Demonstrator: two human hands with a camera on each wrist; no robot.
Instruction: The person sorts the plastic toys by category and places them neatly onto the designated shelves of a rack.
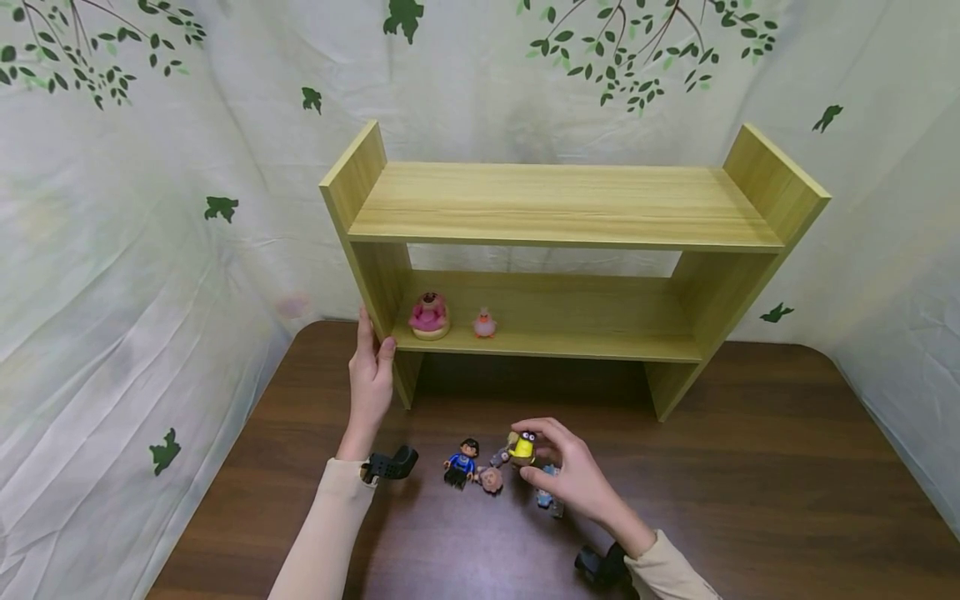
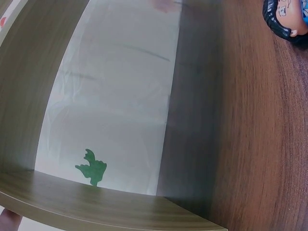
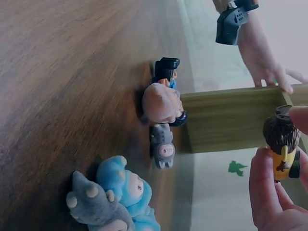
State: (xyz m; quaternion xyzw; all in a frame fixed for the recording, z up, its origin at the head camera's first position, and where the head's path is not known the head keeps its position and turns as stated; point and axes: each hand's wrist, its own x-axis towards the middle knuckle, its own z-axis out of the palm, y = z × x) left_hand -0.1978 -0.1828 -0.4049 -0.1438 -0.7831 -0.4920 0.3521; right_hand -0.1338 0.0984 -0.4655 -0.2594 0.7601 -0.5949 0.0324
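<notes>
My right hand (image 1: 573,471) pinches a small yellow figurine (image 1: 522,448) with big eyes, held above the table. In the right wrist view its fingers (image 3: 265,187) hold the figurine (image 3: 281,144) by its yellow body, the dark brown textured part upward. Beneath and beside this hand lie a blue figure (image 3: 127,185), grey figures (image 3: 162,147) and a round-headed figure (image 3: 160,103). A black-haired figure in blue (image 1: 461,463) lies left of them. My left hand (image 1: 371,379) rests against the left side panel of the wooden shelf (image 1: 551,346), fingers straight, thumb near its front edge.
On the shelf's middle board, a pink bear figure (image 1: 429,317) stands at the left, with a small pink duck (image 1: 484,323) to its right. The shelf stands at the back of the brown table (image 1: 787,467). A leaf-printed cloth (image 1: 480,92) hangs behind.
</notes>
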